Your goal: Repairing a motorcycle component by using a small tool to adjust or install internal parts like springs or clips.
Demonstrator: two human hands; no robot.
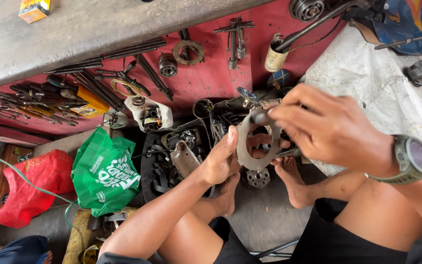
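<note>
My left hand [223, 156] grips a flat grey metal ring plate [246, 146] by its left edge, holding it upright above my bare feet. My right hand [326, 126], with a grey wristwatch [412, 159] on the wrist, pinches a small dark part [259, 116] at the plate's top edge. Fingers of the left hand show through the plate's round hole. A small toothed gear [258, 177] lies on the floor just under the plate.
A black tray [147, 161] of greasy engine parts sits left of the plate. A green bag [106, 173] and a red bag [35, 183] lie further left. Wrenches and tools [50, 100] cover the red surface. A white cloth [367, 78] lies at right.
</note>
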